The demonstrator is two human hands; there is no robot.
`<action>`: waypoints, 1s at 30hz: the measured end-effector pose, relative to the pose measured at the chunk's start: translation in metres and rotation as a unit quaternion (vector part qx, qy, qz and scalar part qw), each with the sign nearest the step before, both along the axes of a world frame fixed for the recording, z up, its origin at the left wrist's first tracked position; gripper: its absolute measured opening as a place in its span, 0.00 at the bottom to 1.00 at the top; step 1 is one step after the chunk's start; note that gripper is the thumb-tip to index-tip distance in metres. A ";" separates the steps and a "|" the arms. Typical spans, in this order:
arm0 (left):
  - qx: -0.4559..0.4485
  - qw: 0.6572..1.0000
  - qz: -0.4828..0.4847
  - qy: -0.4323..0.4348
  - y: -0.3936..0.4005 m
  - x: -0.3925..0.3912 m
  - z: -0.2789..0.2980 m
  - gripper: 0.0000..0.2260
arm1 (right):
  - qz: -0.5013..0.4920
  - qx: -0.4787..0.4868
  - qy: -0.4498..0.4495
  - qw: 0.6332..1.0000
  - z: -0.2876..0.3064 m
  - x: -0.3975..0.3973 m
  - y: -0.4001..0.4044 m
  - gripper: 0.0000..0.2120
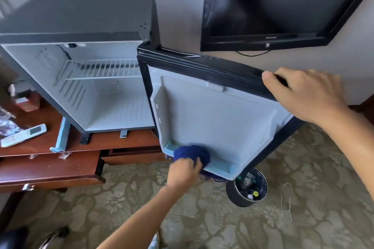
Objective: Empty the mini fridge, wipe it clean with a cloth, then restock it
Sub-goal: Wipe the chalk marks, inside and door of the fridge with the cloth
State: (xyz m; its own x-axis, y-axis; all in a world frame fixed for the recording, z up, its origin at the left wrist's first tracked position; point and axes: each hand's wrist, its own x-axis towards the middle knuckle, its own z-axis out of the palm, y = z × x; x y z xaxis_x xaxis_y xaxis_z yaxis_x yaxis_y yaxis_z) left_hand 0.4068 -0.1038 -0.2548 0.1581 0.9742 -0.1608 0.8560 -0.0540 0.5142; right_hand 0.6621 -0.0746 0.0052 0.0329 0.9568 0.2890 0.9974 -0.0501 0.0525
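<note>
The black mini fridge (85,14) stands on a wooden desk with its door (218,115) swung wide open to the right. Its white interior holds only a wire shelf (101,68). My left hand (185,171) grips a dark blue cloth (193,153) and presses it into the bottom shelf of the door's inner side. My right hand (303,93) holds the door's top outer corner, thumb on the inner edge and fingers over the outside.
The red-brown desk (50,127) has an open drawer (50,170) and carries a white remote (24,134), a red box (25,103), crinkled plastic and a light blue bar (62,137). A black bin (245,188) stands on the patterned carpet below the door. A dark TV (279,4) hangs on the wall.
</note>
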 end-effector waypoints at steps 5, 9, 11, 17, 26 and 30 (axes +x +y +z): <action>0.091 0.928 0.253 -0.258 0.027 -0.098 0.027 0.29 | -0.019 -0.030 0.033 0.999 0.004 0.009 0.019 0.28; 0.036 0.895 0.230 -0.379 0.043 -0.093 0.073 0.24 | -0.052 -0.084 0.075 0.992 0.016 0.005 0.032 0.22; -0.001 0.870 0.191 -0.455 0.052 -0.085 0.083 0.24 | -0.092 -0.113 0.079 0.986 0.028 -0.004 0.048 0.23; 0.178 0.902 0.019 -0.393 0.054 -0.071 0.126 0.23 | 0.018 -0.137 0.120 0.983 0.044 -0.124 0.107 0.23; 0.156 0.926 0.019 -0.343 0.055 -0.045 0.093 0.32 | -0.038 -0.112 0.055 0.991 0.025 -0.176 0.138 0.40; -0.022 0.897 0.117 -0.426 0.045 -0.052 0.062 0.22 | -0.027 -0.104 0.043 0.993 0.023 -0.174 0.141 0.39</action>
State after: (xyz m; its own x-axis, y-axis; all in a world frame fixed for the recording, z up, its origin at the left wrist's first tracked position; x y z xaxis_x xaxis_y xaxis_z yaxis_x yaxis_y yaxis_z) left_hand 0.3545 -0.0590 -0.1928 0.0340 0.9925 -0.1176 0.1362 0.1120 0.9843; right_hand 0.4876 0.0669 0.0280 0.1025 0.9916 0.0788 0.9947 -0.1014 -0.0174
